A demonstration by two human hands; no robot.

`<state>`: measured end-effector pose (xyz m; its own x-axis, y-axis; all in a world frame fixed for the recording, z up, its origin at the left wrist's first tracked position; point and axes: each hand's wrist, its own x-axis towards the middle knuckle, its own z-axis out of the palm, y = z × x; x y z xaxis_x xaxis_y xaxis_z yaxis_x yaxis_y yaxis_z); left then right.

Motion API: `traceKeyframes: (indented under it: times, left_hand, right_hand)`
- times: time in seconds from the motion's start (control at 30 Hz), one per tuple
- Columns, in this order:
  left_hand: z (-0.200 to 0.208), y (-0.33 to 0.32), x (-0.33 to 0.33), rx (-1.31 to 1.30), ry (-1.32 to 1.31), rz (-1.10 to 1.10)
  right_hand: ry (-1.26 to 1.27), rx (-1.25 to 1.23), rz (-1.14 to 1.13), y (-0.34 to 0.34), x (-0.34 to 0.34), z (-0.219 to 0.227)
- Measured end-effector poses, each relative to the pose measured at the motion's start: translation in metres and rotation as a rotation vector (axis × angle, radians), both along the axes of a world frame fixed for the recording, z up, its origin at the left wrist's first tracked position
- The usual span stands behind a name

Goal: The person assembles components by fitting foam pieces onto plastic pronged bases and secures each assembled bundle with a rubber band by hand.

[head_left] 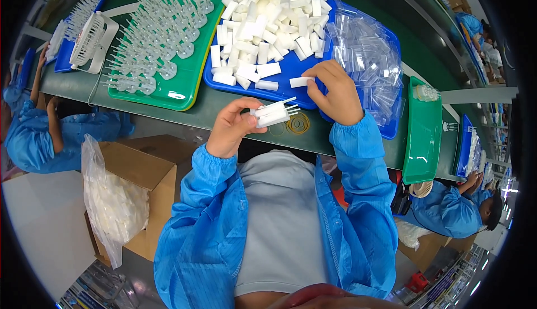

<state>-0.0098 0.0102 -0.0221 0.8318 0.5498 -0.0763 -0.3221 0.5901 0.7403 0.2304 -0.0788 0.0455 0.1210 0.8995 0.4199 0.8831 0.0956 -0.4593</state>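
Note:
My left hand [228, 129] is closed round a pronged part with white foam blocks [272, 115], its thin white rods pointing right. Between the thumb and fingers of my right hand [339, 94] is a single white foam block [301, 82], a short way above and right of the pronged part. Behind it, a blue tray [292, 72] bears a heap of similar foam blocks [268, 21]. Yellow rubber bands [298, 123] lie on the green bench just right of the pronged part.
A green tray [182, 101] at left holds rows of pronged clear parts [159, 35]. Clear plastic pieces [366, 49] fill a blue tray at right, beside another green tray [420, 147]. A carton [151, 169] with bagged white pieces stands below left. Co-workers sit on both sides.

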Motion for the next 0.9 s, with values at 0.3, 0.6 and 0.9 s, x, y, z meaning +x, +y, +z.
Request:
traceKeyframes:
  times: [0.3, 0.6, 0.9]
  left_hand:
    - [0.000, -0.001, 0.005, 0.008, 0.079, 0.000]
    - [-0.009, -0.001, 0.003, -0.029, 0.062, 0.017]
    - [-0.009, 0.000, 0.003, -0.033, 0.063, 0.034]
  right_hand:
    - [0.308, -0.098, -0.085, -0.017, 0.000, 0.006]
    - [-0.164, -0.071, 0.102, -0.020, 0.012, -0.018]
    - [-0.504, -0.182, 0.037, -0.023, 0.005, -0.008]
